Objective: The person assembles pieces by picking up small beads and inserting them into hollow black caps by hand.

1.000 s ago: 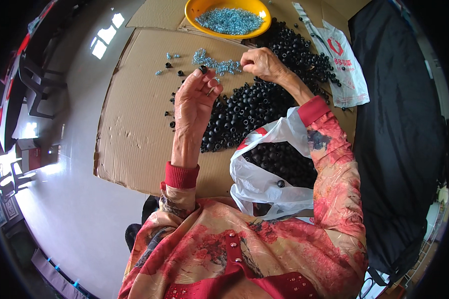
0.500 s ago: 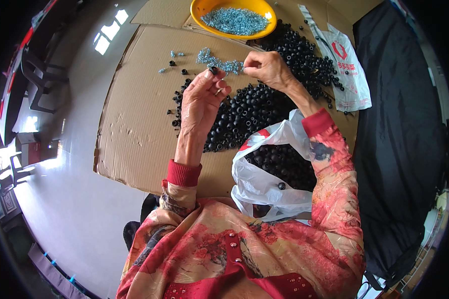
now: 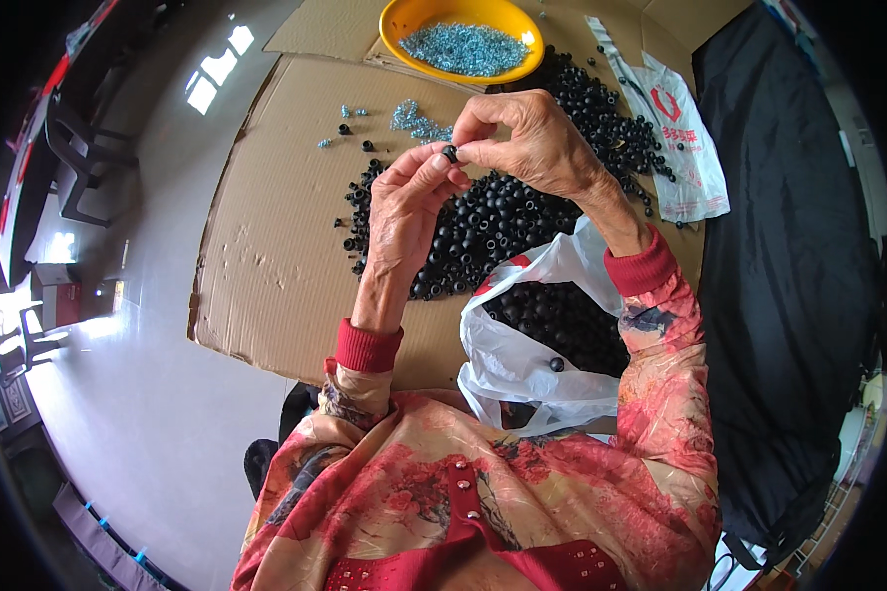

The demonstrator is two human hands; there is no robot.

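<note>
Between the thumb and fingers of my left hand (image 3: pixel 402 212) is a small round black plastic piece (image 3: pixel 450 154) with a hollow opening. My right hand (image 3: pixel 547 148) is closed in a pinch against that piece; whatever lies between its fingertips is too small to make out. Just beyond my hands is a small heap of shiny blue metal bits (image 3: pixel 411 119) on the cardboard (image 3: pixel 256 217). Under and beside my wrists spreads a pile of black round pieces (image 3: pixel 498 219), several of them showing hollow ends.
A yellow bowl (image 3: pixel 392 37) of the blue bits stands at the far edge. Nearest me, an open white plastic bag (image 3: pixel 498 369) holds more black pieces. Another black heap (image 3: pixel 601 123) lies at far right, by a flattened white bag (image 3: pixel 698 182). Black cloth (image 3: pixel 784 276) covers the right side.
My right hand has come left from the blue heap to my left hand. Its fingertips now meet the black piece, which my left hand has shifted slightly right.
</note>
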